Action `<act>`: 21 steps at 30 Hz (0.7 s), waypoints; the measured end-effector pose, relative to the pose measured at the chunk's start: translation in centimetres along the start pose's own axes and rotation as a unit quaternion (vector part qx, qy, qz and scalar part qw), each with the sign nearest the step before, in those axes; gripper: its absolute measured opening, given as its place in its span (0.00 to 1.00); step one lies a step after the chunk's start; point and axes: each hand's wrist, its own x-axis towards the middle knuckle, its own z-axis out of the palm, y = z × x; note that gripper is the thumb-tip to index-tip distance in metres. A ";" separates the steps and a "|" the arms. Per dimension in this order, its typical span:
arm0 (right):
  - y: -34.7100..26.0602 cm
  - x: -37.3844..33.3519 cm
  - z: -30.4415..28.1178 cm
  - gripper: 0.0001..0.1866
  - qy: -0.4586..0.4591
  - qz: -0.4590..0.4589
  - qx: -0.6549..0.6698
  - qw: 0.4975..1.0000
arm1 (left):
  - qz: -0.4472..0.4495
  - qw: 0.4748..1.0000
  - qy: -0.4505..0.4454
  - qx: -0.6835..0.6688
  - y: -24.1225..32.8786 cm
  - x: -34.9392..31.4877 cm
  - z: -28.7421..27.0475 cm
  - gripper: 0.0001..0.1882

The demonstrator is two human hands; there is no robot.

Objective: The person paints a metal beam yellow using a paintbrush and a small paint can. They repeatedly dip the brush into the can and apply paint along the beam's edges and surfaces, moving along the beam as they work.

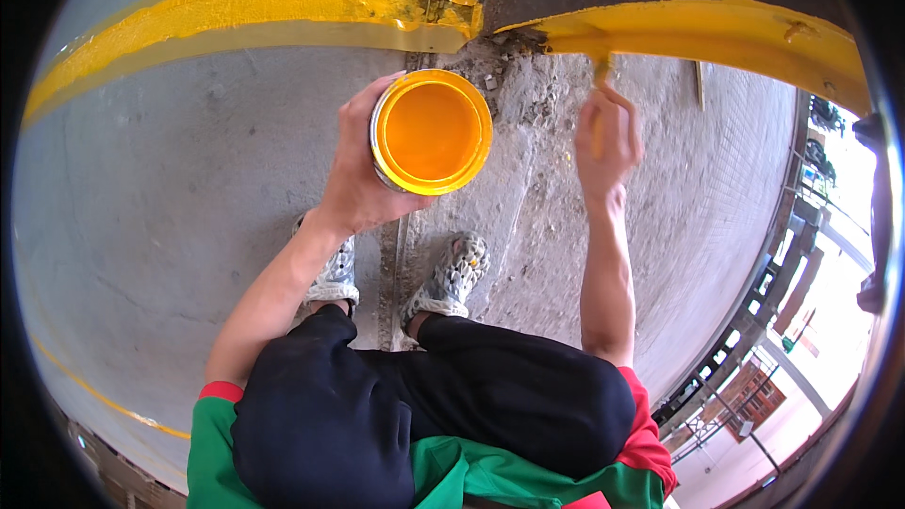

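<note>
My left hand [363, 170] is wrapped round the side of an open paint can [432, 130], its rim smeared yellow and yellow-orange paint inside. Off to the right, my right hand [608, 141] grips a paintbrush [600, 75] by its yellow-smeared handle. The brush head is blurred and meets the lower edge of a long metal beam [698, 26], dark above and yellow along its near face. To the left of the beam's end, a yellow painted stripe [236, 8] runs across the floor between strips of clear tape [311, 35].
Broken, crumbly concrete [509, 71] lies where stripe and beam meet. My feet in patterned clogs [452, 273] rest on the grey floor [189, 188] below the can. A thin yellow line [113, 405] curves at the lower left. Stacked pallets [754, 292] stand far right.
</note>
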 end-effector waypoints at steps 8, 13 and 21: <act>-0.3 -0.4 -0.7 0.05 0.063 0.005 0.001 0.998 | 0.009 0.999 0.017 -0.025 0.2 0.5 0.3 0.62; 0.3 -2.5 5.2 0.05 -0.057 0.034 0.056 0.996 | 0.006 1.000 0.018 -0.005 0.3 0.2 -0.1 0.62; 0.5 -1.5 5.3 0.04 -0.140 0.079 0.067 0.985 | 0.007 1.000 0.004 0.004 0.4 0.2 -0.3 0.63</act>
